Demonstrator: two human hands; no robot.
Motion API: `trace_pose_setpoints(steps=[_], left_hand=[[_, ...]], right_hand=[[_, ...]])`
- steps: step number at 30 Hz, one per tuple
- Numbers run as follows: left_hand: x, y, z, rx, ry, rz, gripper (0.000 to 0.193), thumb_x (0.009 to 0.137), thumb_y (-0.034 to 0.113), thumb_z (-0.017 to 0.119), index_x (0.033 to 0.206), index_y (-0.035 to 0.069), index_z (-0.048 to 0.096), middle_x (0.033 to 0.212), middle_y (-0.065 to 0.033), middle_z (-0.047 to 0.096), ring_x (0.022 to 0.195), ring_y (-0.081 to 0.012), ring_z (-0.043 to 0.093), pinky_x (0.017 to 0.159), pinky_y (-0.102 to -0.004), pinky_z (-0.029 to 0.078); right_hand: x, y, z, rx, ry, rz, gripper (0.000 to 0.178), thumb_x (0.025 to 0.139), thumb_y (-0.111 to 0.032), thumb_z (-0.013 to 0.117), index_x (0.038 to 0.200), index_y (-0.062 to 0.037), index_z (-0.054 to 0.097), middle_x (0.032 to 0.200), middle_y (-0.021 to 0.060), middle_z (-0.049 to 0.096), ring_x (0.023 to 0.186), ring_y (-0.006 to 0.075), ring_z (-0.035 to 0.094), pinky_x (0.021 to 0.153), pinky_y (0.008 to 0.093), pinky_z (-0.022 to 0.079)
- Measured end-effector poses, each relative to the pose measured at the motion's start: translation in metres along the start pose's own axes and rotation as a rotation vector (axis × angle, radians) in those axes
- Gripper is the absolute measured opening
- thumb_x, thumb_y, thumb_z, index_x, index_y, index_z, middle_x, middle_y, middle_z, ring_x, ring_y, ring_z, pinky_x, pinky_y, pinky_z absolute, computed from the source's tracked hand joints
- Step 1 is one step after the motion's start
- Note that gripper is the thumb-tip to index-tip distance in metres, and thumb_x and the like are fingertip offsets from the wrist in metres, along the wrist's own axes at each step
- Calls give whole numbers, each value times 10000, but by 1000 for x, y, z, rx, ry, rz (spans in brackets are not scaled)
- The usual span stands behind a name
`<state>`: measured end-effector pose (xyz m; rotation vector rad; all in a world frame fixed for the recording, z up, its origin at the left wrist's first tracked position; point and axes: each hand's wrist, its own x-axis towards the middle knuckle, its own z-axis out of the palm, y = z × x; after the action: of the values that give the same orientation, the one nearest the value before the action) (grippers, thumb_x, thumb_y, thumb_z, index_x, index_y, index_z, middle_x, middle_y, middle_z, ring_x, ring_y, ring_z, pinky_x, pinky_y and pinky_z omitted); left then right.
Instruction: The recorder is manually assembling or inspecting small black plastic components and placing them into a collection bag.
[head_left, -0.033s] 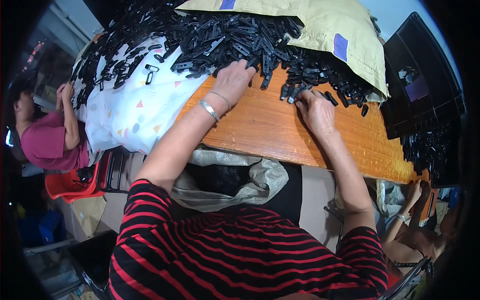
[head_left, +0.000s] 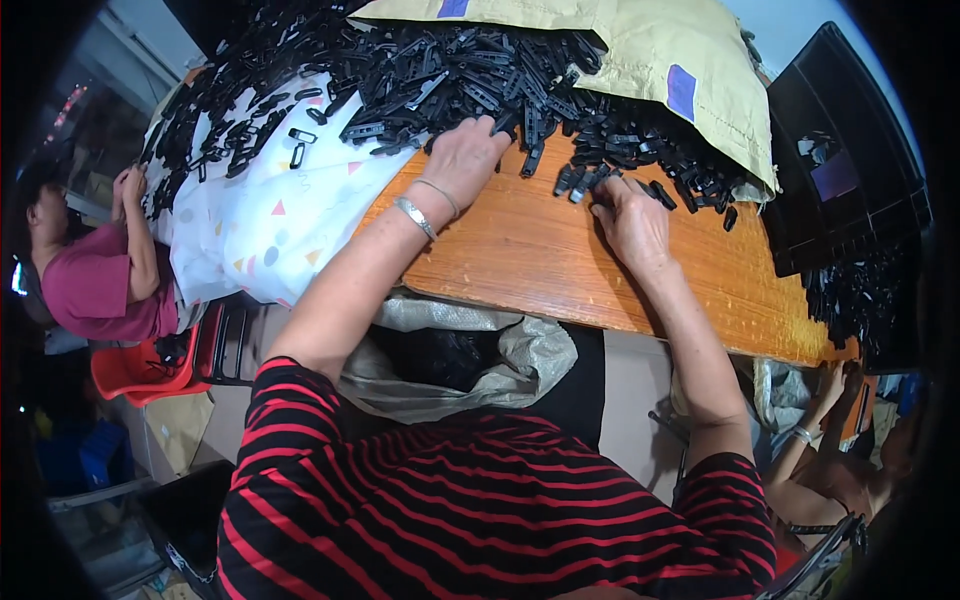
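Note:
A big pile of small, long black plastic parts (head_left: pixel 460 75) covers the far side of the wooden table (head_left: pixel 520 250). My left hand (head_left: pixel 468 165), with a silver bangle at the wrist, rests at the pile's near edge. Its fingers curl down among the parts, and whatever they grip is hidden. Further right, my right hand (head_left: pixel 635 222) lies low over the tabletop, thumb and fingers bent but slightly apart. Just beyond its fingertips sits a small cluster of the same black parts (head_left: pixel 577 183), some with greyish ends.
A yellowish sack (head_left: pixel 640 60) with purple patches lies across the pile. White patterned cloth (head_left: pixel 270 225) drapes the left side. An open woven sack (head_left: pixel 545 360) hangs below the table edge. A black crate (head_left: pixel 840 170) stands right. Other people work at left (head_left: pixel 110 270) and lower right (head_left: pixel 835 450).
The few parts by my right fingertips have shifted slightly left and away from me. My right fingers have opened a little. My left hand has hardly moved.

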<state>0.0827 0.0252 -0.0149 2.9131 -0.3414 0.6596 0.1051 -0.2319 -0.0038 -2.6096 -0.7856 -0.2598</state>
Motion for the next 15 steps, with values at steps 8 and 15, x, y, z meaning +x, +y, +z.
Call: trace_pose_setpoints(steps=[8, 15], left_hand=[[-9, -9, -22, 74, 88, 172, 104, 730, 154, 682, 782, 98, 611, 950, -55, 512, 923, -220, 543, 671, -326, 502], [-40, 16, -30, -773, 17, -351, 212, 786, 60, 748, 859, 31, 552, 755, -58, 603, 726, -167, 627, 625, -275, 530]], right_hand=[[-15, 4, -8, -1, -127, 4, 262, 758, -75, 740, 958, 10, 595, 897, 202, 636, 825, 398, 626, 729, 446, 493], [-21, -60, -6, 505, -2, 58, 163, 872, -80, 663, 970, 21, 580, 766, 61, 600, 687, 114, 585, 623, 273, 487]])
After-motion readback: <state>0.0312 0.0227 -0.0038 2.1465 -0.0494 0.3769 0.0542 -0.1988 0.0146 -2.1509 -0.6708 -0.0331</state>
